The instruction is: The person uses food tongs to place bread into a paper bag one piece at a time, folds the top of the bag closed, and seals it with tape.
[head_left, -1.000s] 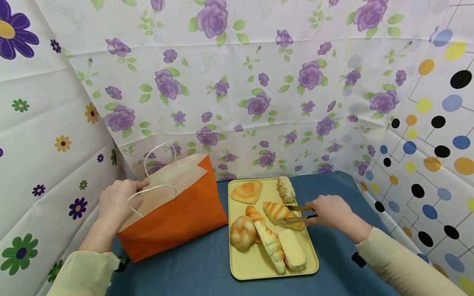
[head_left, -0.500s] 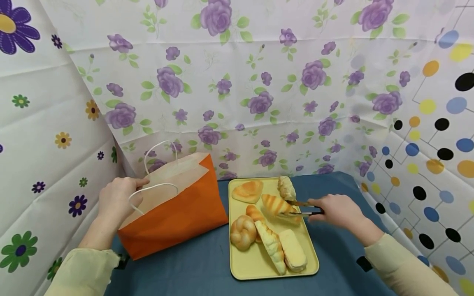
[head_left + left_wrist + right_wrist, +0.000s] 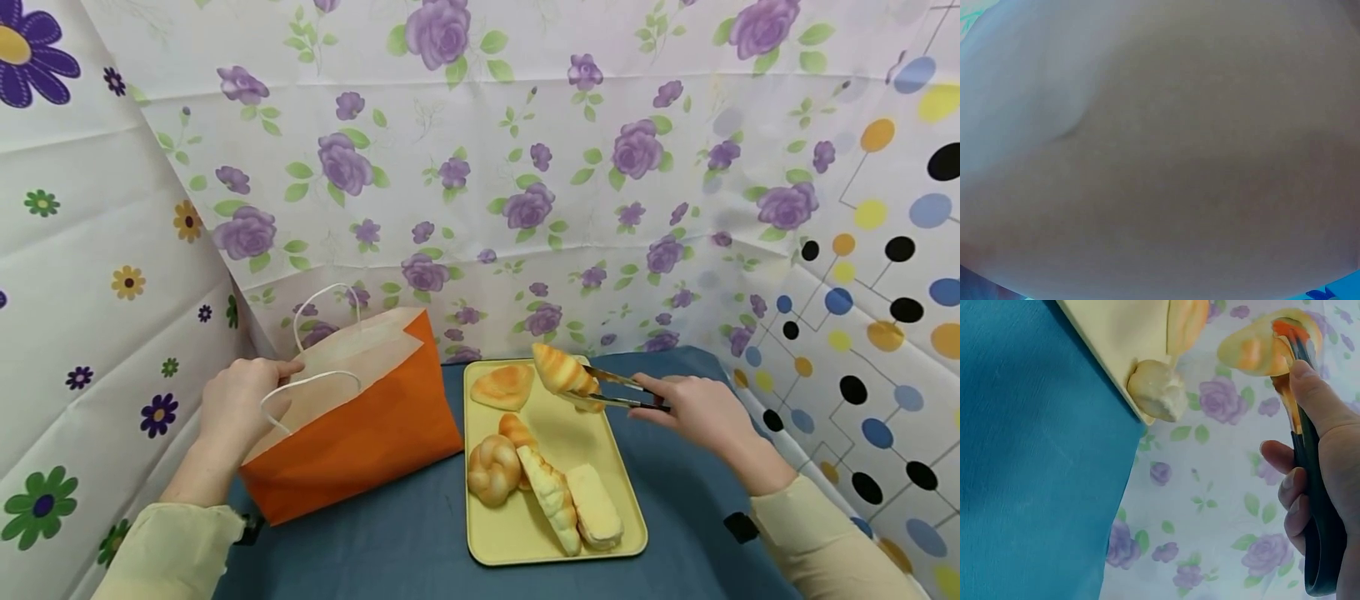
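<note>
In the head view, my right hand holds a pair of tongs at the right of the yellow tray. Between the tips of the tongs is a striped bread roll, raised over the tray's far right part. The right wrist view shows fingers and thumb wrapped about the black handles, and the roll beyond them. On the left, my left hand grips the near left edge of an orange paper bag, which gapes open. Skin fills nearly all of the left wrist view.
On the tray lie a flat pastry, a knotted bun, a long roll, a rectangular cake and a partly covered striped roll. White bag handles stand up. Patterned cloth walls enclose the blue table.
The tongs have closed on the striped roll and lifted it up off the tray, toward the back, with my right hand rising too. My left hand and the bag have stayed put.
</note>
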Available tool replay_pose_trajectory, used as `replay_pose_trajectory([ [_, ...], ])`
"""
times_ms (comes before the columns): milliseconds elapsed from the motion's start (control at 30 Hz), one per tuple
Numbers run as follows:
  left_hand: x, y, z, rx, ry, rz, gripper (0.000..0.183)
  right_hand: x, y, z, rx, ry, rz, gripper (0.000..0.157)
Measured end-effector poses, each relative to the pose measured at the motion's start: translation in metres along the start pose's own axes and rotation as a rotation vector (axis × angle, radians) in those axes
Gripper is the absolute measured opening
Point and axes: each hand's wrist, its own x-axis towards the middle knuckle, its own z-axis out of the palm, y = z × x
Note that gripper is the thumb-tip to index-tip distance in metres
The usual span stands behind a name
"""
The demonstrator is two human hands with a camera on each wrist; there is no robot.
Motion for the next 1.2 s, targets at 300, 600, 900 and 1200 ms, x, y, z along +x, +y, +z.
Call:
replay_pose_trajectory([
  [300, -0.001, 0.001, 0.001, 0.003, -0.019, -0.011, 0.042, 0.002, -0.004, 0.001, -0.015, 0.095, -0.06, 0.061],
  [600, -0.001, 0.001, 0.0, 0.004, -0.009, -0.012, 0.04, 0.007, -0.008, 0.014, -0.012, 0.269, -0.1, 0.065],
  [900, -0.001, 0.004, 0.001, 0.0, 0.003, -0.005, 0.037, 0.013, -0.017, 0.025, -0.003, 0.349, -0.051, 0.079],
  [1200, -0.002, 0.002, 0.0, -0.001, -0.016, -0.022, 0.039, 0.013, -0.026, 0.031, 0.012, 0.34, -0.029, 0.076],
])
